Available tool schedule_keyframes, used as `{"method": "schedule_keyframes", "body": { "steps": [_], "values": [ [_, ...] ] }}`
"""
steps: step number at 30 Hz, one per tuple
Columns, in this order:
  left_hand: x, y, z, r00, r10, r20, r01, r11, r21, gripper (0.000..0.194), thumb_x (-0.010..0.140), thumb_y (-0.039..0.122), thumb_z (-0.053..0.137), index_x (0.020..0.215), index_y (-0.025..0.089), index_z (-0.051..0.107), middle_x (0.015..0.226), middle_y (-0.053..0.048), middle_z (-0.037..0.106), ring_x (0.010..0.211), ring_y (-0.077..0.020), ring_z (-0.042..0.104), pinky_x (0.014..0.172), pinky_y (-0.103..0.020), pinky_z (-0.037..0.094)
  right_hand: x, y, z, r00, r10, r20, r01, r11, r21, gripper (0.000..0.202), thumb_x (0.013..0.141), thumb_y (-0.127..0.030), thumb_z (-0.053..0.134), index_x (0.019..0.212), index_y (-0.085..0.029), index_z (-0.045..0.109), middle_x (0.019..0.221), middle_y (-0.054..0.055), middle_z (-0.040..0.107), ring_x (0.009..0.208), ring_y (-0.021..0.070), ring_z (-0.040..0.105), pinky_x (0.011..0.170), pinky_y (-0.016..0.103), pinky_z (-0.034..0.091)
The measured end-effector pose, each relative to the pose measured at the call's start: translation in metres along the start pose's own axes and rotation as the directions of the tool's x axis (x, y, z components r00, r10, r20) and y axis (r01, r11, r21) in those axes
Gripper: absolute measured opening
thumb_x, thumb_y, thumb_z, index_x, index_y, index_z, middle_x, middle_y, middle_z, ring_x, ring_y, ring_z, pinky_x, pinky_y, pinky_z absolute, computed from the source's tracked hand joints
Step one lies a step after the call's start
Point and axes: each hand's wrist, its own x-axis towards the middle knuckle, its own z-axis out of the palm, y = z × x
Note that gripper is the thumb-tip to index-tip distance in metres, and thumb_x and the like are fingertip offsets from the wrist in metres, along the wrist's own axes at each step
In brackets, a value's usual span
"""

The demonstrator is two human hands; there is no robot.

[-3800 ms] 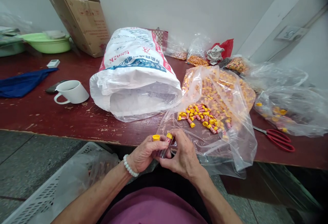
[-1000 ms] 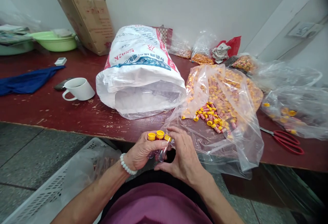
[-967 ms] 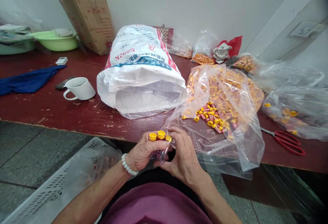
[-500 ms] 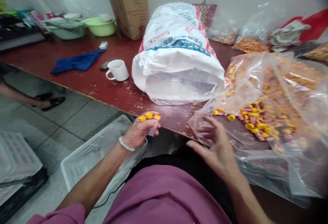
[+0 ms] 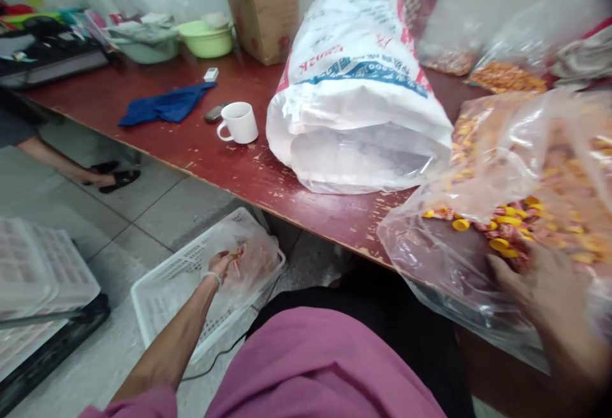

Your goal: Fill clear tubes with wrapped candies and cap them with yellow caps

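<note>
My left hand [image 5: 220, 266], with a beaded bracelet at the wrist, is low inside a white plastic crate [image 5: 160, 274] on the floor. Yellow and reddish bits of small yellow-capped tubes [image 5: 236, 255] show at its fingertips, blurred. Under that hand, a clear plastic liner [image 5: 258, 268] in the crate holds more reddish pieces. On the table's right side, my right hand [image 5: 549, 284] reaches over a pile of yellow-capped tubes [image 5: 509, 227] at the mouth of a large clear bag [image 5: 411, 239]. Its thumb and fingers are apart, the fingertips partly lost among the tubes.
A big white woven sack [image 5: 354, 80] lies on the red table [image 5: 224, 169], its mouth facing me. Left of it are a white mug [image 5: 240, 123], a blue cloth [image 5: 165, 104] and basins [image 5: 208, 41]. Stacked crates [image 5: 48, 271] and another person's foot [image 5: 112, 179] are at left.
My left hand has gone from the table edge down into the crate with the yellow-capped tubes. My right hand has moved right, onto the pile. The view has shifted slightly.
</note>
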Motion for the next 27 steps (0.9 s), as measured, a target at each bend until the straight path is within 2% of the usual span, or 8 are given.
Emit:
{"method": "schedule_keyframes", "body": {
  "steps": [3, 7, 10, 12, 14, 16, 21, 27],
  "values": [
    [0.003, 0.013, -0.001, 0.990, 0.062, -0.125, -0.061, 0.998, 0.010, 0.026, 0.056, 0.023, 0.063, 0.081, 0.017, 0.057, 0.064, -0.002, 0.057, 0.074, -0.0239, 0.059, 0.063, -0.033, 0.044, 0.004, -0.013, -0.002, 1.000, 0.001, -0.017, -0.003, 0.991, -0.133, 0.039, 0.079, -0.041, 0.049, 0.107, -0.016, 0.062, 0.105, 0.024, 0.061, 0.107, 0.0380, 0.052, 0.085, 0.051, 0.037],
    [-0.015, 0.075, 0.003, 0.900, 0.341, -0.271, -0.363, 0.931, -0.036, 0.029, 0.068, 0.026, 0.057, 0.096, 0.018, 0.058, 0.087, -0.004, 0.062, 0.091, -0.0215, 0.058, 0.079, -0.032, 0.046, 0.008, -0.030, -0.001, 0.998, -0.032, -0.061, 0.022, 0.988, -0.156, 0.033, 0.077, -0.037, 0.052, 0.098, -0.015, 0.065, 0.101, 0.016, 0.064, 0.095, 0.0323, 0.055, 0.083, 0.045, 0.040],
    [-0.061, 0.145, 0.028, 0.627, 0.734, -0.261, -0.766, 0.642, -0.031, 0.024, 0.076, 0.029, 0.057, 0.096, 0.019, 0.061, 0.093, -0.004, 0.063, 0.087, -0.0187, 0.059, 0.083, -0.030, 0.046, 0.010, -0.035, 0.002, 0.993, -0.042, -0.106, 0.033, 0.996, -0.087, 0.030, 0.079, -0.040, 0.052, 0.091, -0.016, 0.065, 0.099, 0.014, 0.063, 0.095, 0.0304, 0.055, 0.082, 0.043, 0.041],
    [-0.095, 0.194, 0.062, 0.416, 0.905, -0.091, -0.908, 0.418, -0.001, 0.017, 0.080, 0.026, 0.054, 0.093, 0.019, 0.063, 0.094, -0.005, 0.064, 0.087, -0.0178, 0.059, 0.084, -0.028, 0.046, 0.013, -0.037, 0.004, 0.993, -0.012, -0.117, 0.011, 1.000, -0.014, 0.028, 0.079, -0.042, 0.052, 0.085, -0.017, 0.065, 0.096, 0.014, 0.063, 0.093, 0.0285, 0.055, 0.078, 0.040, 0.042],
    [-0.120, 0.237, 0.108, 0.178, 0.964, 0.197, -0.984, 0.177, 0.023, 0.017, 0.083, 0.019, 0.049, 0.091, 0.019, 0.065, 0.097, -0.006, 0.065, 0.094, -0.0188, 0.058, 0.090, -0.030, 0.043, 0.016, -0.037, 0.004, 0.992, 0.059, -0.115, -0.053, 0.997, 0.050, 0.028, 0.079, -0.043, 0.052, 0.084, -0.018, 0.064, 0.093, 0.013, 0.063, 0.087, 0.0270, 0.057, 0.073, 0.038, 0.044],
    [-0.135, 0.272, 0.159, 0.032, 0.921, 0.388, -0.997, 0.000, 0.083, 0.028, 0.083, 0.008, 0.042, 0.097, 0.016, 0.065, 0.104, -0.008, 0.064, 0.101, -0.0194, 0.055, 0.095, -0.033, 0.039, 0.018, -0.037, 0.004, 0.988, 0.127, -0.090, -0.117, 0.988, 0.103, 0.029, 0.079, -0.043, 0.052, 0.087, -0.018, 0.062, 0.088, 0.012, 0.064, 0.080, 0.0264, 0.058, 0.067, 0.037, 0.044],
    [-0.134, 0.316, 0.255, 0.000, 0.817, 0.577, -0.976, -0.127, 0.179, 0.027, 0.077, 0.004, 0.046, 0.096, 0.010, 0.064, 0.106, -0.018, 0.061, 0.108, -0.0301, 0.047, 0.092, -0.045, 0.033, 0.018, -0.035, 0.006, 0.989, 0.132, -0.070, -0.118, 0.979, 0.167, 0.032, 0.078, -0.041, 0.053, 0.098, -0.018, 0.061, 0.096, 0.013, 0.065, 0.087, 0.0276, 0.058, 0.072, 0.038, 0.045],
    [-0.120, 0.325, 0.282, 0.041, 0.766, 0.641, -0.979, -0.098, 0.180, 0.013, 0.071, 0.004, 0.053, 0.076, 0.009, 0.064, 0.098, -0.018, 0.059, 0.103, -0.0323, 0.048, 0.092, -0.046, 0.029, 0.013, -0.035, 0.008, 0.994, 0.094, -0.048, -0.073, 0.942, 0.328, 0.033, 0.077, -0.030, 0.050, 0.107, -0.018, 0.058, 0.101, 0.012, 0.063, 0.093, 0.0263, 0.057, 0.080, 0.041, 0.044]
  ]
}}
